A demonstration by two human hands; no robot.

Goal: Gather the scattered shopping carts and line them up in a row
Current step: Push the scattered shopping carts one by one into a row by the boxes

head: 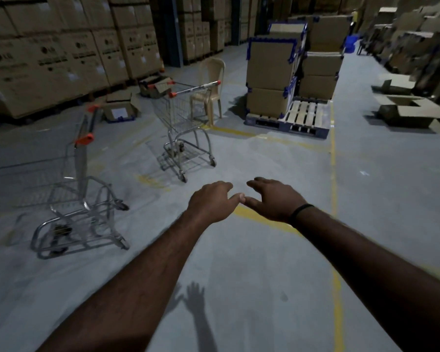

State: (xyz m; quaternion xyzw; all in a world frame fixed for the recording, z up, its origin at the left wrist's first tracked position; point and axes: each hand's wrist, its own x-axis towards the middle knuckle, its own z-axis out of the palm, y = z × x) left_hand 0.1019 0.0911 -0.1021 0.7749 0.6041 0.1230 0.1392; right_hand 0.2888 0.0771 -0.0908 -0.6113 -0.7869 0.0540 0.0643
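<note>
Two wire shopping carts with orange handle ends stand on the grey warehouse floor. The near cart [79,199] is at the left, its handle toward me. The far cart [186,128] stands further back at centre left, in front of a plastic chair. My left hand [211,201] and my right hand [272,199] are stretched out side by side over the bare floor, palms down, thumbs touching. Both hands hold nothing and are well apart from either cart. A black band sits on my right wrist.
A beige plastic chair [211,85] stands behind the far cart. A pallet [300,118] with stacked cartons sits at centre back. Walls of cartons [48,59] line the left, open boxes [407,110] the right. Yellow floor lines [333,153] run ahead.
</note>
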